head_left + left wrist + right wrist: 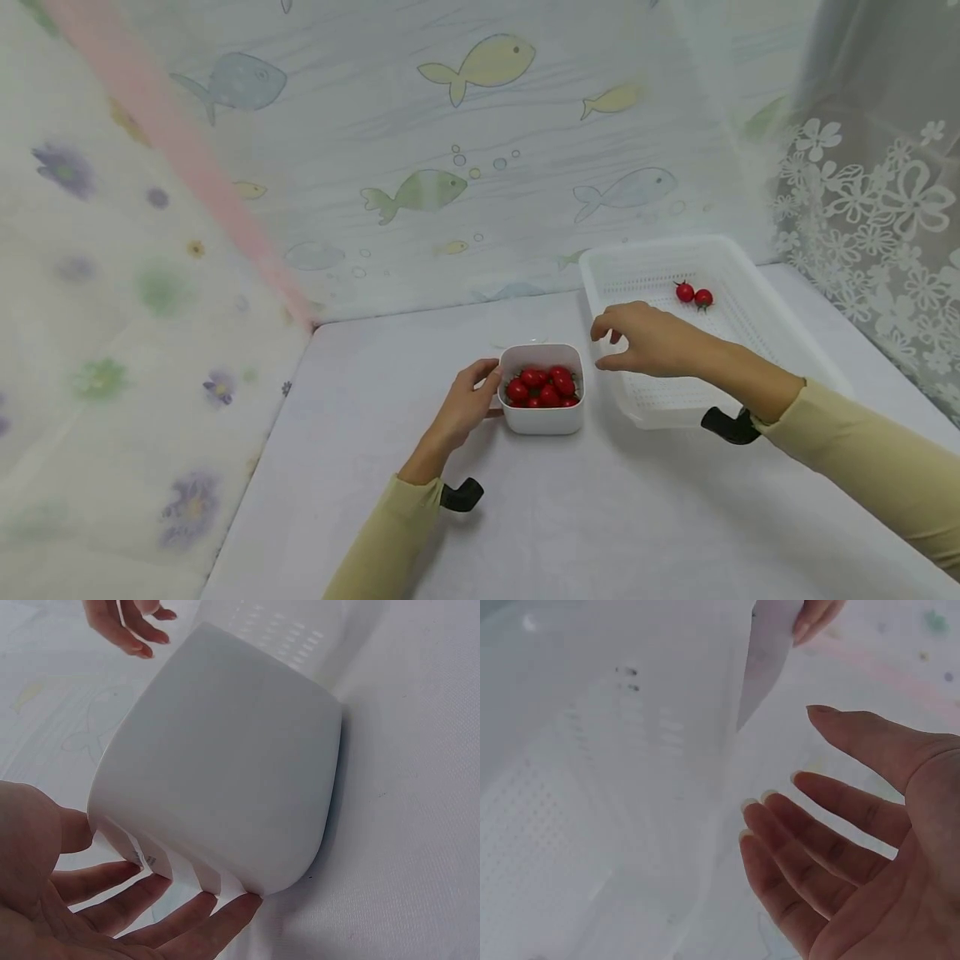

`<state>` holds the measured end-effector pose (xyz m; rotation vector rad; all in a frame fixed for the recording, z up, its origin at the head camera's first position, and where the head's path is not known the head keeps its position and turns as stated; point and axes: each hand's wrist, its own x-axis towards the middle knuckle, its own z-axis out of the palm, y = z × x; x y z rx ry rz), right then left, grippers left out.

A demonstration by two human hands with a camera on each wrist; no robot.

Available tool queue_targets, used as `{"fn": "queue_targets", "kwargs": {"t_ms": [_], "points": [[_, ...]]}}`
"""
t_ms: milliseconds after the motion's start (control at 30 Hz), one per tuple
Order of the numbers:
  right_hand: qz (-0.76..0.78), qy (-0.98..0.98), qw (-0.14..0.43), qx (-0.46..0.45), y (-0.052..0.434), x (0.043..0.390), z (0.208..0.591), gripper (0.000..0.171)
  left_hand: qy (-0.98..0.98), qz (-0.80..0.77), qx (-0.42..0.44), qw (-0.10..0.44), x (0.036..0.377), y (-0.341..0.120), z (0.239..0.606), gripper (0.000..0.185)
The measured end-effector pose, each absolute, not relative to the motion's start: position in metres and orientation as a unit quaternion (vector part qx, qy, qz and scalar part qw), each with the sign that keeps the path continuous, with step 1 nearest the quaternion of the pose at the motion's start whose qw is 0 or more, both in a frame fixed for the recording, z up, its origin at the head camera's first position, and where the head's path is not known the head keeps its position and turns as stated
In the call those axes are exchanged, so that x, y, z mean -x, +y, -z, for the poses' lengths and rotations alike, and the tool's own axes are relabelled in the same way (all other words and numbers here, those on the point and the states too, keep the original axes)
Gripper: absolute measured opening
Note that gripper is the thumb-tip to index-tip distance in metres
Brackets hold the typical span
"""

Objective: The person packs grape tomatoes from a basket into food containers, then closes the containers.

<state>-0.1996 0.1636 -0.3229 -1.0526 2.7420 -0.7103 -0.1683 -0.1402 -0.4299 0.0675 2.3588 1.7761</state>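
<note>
A white square bowl (542, 417) of red cherry tomatoes (542, 387) stands on the table. My left hand (483, 385) rests against the bowl's left side. In the left wrist view its straight fingers (187, 919) touch the bowl's (232, 765) base and wall. My right hand (609, 350) hovers empty between the bowl and the white perforated tray (757, 333), over the tray's left rim. Its fingers (795, 847) are spread and relaxed. Two cherry tomatoes (693, 294) lie at the far end of the tray.
The table (570, 517) has a pale cloth on it. Fish-print curtains (450, 125) close the back, a flowered sheet (112, 292) the left and lace (877, 200) the right. The tray's long side runs close to the right edge.
</note>
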Motion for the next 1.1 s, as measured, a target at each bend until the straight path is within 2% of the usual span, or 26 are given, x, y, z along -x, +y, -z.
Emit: {"fn": "queue_targets", "kwargs": {"t_ms": [500, 833, 1100], "points": [[0.213, 0.924, 0.075, 0.308, 0.215, 0.25, 0.324, 0.035, 0.794, -0.601, -0.022, 0.088, 0.167, -0.14, 0.431, 0.044], [0.182, 0.951, 0.089, 0.235, 0.25, 0.282, 0.339, 0.042, 0.802, -0.59, -0.021, 0.087, 0.167, -0.139, 0.432, 0.044], [0.183, 0.967, 0.105, 0.144, 0.276, 0.303, 0.358, 0.05, 0.803, -0.59, -0.02, 0.087, 0.169, -0.139, 0.432, 0.044]]}}
